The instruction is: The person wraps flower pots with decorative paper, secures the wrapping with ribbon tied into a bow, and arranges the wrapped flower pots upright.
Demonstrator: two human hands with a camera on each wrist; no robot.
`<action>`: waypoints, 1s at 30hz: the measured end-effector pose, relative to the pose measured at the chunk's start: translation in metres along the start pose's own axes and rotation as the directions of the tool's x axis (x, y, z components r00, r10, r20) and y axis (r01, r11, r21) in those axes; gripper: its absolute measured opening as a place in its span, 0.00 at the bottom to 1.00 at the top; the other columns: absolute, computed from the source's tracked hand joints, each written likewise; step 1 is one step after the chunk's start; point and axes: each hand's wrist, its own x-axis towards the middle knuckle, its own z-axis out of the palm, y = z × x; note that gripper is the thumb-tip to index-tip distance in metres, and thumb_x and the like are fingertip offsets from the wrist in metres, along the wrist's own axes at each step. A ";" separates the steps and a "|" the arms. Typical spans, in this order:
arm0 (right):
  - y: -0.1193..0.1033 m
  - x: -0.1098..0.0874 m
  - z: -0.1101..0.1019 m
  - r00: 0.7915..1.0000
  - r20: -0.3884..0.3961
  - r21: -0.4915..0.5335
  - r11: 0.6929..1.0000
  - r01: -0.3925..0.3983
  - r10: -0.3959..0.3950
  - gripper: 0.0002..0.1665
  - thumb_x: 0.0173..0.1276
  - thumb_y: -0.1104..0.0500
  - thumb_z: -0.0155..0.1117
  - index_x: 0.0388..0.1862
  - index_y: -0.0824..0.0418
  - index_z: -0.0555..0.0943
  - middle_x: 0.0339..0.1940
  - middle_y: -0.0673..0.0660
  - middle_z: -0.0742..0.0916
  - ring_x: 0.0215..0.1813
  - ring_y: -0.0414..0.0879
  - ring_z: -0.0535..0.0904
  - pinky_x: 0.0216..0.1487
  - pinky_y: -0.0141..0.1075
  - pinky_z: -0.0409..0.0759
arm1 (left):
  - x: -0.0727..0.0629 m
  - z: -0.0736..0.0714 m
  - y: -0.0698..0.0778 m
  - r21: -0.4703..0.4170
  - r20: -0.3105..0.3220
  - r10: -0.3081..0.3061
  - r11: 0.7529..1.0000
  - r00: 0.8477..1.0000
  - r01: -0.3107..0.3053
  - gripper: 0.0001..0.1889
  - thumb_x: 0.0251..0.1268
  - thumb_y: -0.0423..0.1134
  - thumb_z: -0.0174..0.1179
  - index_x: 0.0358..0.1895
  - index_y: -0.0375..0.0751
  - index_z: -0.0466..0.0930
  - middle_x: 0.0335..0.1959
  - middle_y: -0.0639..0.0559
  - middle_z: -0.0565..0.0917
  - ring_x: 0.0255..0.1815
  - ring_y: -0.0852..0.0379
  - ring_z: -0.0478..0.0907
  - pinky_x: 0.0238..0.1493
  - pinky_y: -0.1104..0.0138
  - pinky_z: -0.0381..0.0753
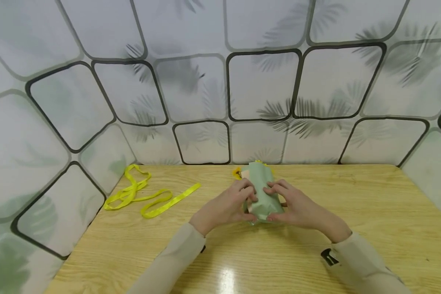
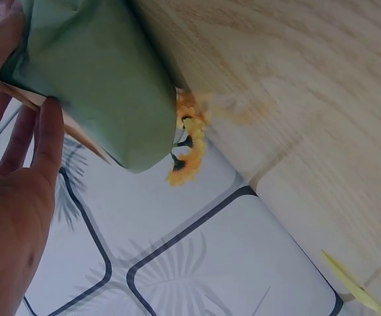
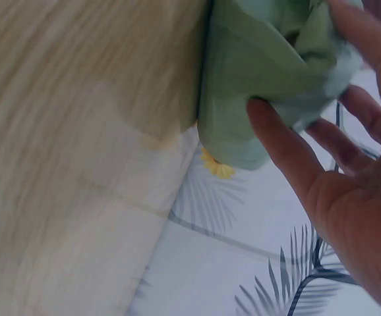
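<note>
A small bouquet wrapped in pale green paper [image 1: 261,185] lies on the table in front of me, its top end away from me. Yellow-orange flowers [image 2: 189,155] stick out past that far end; a single yellow flower [image 3: 218,166] shows in the right wrist view. My left hand [image 1: 226,205] grips the wrapper from the left, fingers bent over the beige inner edge [image 2: 78,130] of the paper and thumb by the near end. From the right, my right hand [image 1: 298,207] holds the green paper, thumb at the folded, crumpled bottom and fingers along the side.
A long yellow ribbon [image 1: 132,191] lies in loose loops on the wooden table [image 1: 125,249], left of the bouquet. Behind and at both sides stands a pale cloth screen [image 1: 259,85] with dark rounded squares and leaf prints, meeting the table's far edge.
</note>
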 end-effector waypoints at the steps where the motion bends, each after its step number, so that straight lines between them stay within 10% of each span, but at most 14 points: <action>1: 0.000 0.001 0.001 1.000 -0.021 -0.027 1.000 0.012 -0.013 0.34 0.57 0.60 0.82 0.60 0.64 0.78 0.62 0.65 0.77 0.61 0.61 0.80 0.43 0.34 0.88 | 0.000 0.000 0.000 -0.002 0.004 -0.003 1.000 1.000 0.003 0.22 0.54 0.46 0.79 0.44 0.41 0.77 0.47 0.51 0.75 0.46 0.58 0.75 0.52 0.72 0.80; 11: -0.005 0.011 0.008 0.981 -0.144 -0.296 0.952 0.081 -0.129 0.26 0.50 0.60 0.86 0.44 0.58 0.79 0.40 0.52 0.79 0.37 0.40 0.71 0.34 0.31 0.75 | 0.000 0.004 0.004 0.061 -0.005 -0.097 0.993 0.995 0.097 0.18 0.58 0.41 0.76 0.43 0.44 0.75 0.45 0.52 0.76 0.45 0.57 0.74 0.50 0.70 0.79; 30: -0.001 0.005 0.014 0.981 -0.183 0.018 0.997 0.073 -0.069 0.19 0.55 0.70 0.77 0.46 0.61 0.84 0.52 0.64 0.79 0.51 0.63 0.82 0.27 0.25 0.82 | -0.004 0.013 0.010 -0.118 -0.084 -0.210 0.973 0.974 0.200 0.18 0.52 0.34 0.79 0.39 0.42 0.77 0.38 0.50 0.75 0.42 0.54 0.73 0.48 0.68 0.76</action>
